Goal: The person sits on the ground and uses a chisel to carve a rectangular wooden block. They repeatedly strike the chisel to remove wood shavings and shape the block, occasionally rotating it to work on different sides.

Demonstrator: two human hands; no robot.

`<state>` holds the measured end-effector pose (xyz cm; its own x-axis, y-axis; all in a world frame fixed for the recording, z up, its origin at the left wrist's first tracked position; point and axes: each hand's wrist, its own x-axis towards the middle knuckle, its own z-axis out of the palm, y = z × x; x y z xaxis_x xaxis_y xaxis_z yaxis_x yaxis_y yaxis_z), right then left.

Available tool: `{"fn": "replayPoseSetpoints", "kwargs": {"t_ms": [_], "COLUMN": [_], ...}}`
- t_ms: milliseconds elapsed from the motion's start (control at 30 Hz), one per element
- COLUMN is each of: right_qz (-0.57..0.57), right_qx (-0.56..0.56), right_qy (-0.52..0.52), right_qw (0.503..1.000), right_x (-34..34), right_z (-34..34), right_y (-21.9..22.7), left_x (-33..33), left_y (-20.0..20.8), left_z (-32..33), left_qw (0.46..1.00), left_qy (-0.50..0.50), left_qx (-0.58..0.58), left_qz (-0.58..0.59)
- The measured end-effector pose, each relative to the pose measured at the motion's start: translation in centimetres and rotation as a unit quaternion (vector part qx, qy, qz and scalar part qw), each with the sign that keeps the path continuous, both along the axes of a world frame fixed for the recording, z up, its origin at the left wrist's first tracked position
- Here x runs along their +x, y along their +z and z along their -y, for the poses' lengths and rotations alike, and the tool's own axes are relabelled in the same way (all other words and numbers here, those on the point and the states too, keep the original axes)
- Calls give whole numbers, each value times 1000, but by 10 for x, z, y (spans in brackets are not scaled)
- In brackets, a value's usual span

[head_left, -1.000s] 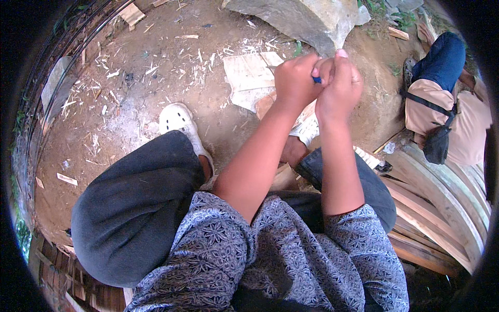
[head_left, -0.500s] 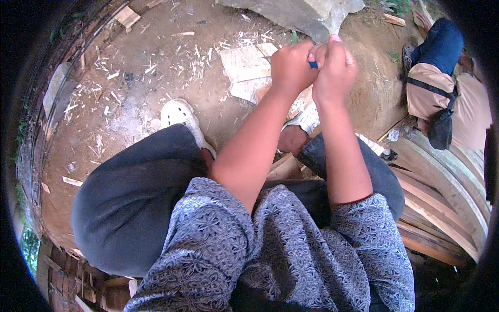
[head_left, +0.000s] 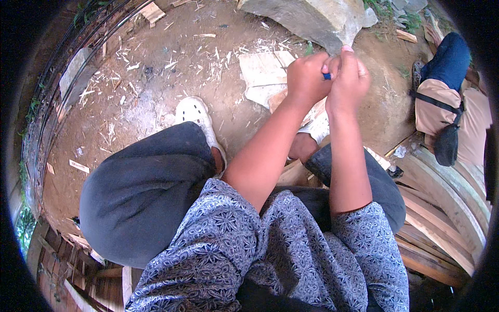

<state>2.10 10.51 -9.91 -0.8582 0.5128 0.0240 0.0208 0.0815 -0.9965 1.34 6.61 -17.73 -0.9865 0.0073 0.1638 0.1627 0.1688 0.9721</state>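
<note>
My left hand [head_left: 308, 78] and my right hand [head_left: 350, 86] are held together out in front of me, fingers curled and closed. Between them a small blue piece [head_left: 326, 76] shows; the rest of it is hidden in the fingers, so its kind cannot be told. The right thumb lies stretched along the top of its fist, pointing away from me. Just beyond the hands rises a large grey stone [head_left: 306, 18]. Below and left of them, flat on the ground, lies a pale wooden board [head_left: 265, 70].
Wood chips are strewn over the dirt floor [head_left: 140, 78]. My white clogs [head_left: 195, 115] rest on it between my bent knees. Long planks [head_left: 442, 192] are stacked at the right. Another person's leg in blue [head_left: 449, 62] and tan clothing [head_left: 439, 101] are at the far right.
The whole view has shifted a little, so the scene sits slightly farther right and lower. Both hands remain closed together near the stone.
</note>
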Motion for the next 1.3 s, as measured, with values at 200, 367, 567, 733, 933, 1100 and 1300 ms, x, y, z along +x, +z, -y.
{"fn": "replayPoseSetpoints", "kwargs": {"t_ms": [200, 367, 567, 733, 933, 1100, 1300], "right_qz": [29, 37, -9, -6, 5, 16, 12], "right_qx": [45, -26, -55, -53, -21, -35, -7], "right_qy": [17, -15, -29, -29, -9, -16, -15], "right_qw": [998, 999, 998, 998, 1000, 999, 1000], "right_x": [-1, -3, -4, 2, 4, -3, -4], "right_z": [2, -4, -17, -10, -9, -5, -6], "right_y": [-46, -32, 7, 3, -15, 4, -13], "left_x": [-18, -7, -4, -1, -4, -2, -8], "left_y": [-37, -27, 8, 4, -6, 5, -13], "left_z": [22, 8, -9, -6, 5, 1, 2], "left_qw": [995, 999, 999, 999, 998, 999, 998], "left_qy": [-90, -27, -16, -25, -55, -35, -60], "left_qx": [-19, -37, -7, -10, -8, -14, -30], "left_qz": [28, 16, -49, -41, -24, -8, 2]}}
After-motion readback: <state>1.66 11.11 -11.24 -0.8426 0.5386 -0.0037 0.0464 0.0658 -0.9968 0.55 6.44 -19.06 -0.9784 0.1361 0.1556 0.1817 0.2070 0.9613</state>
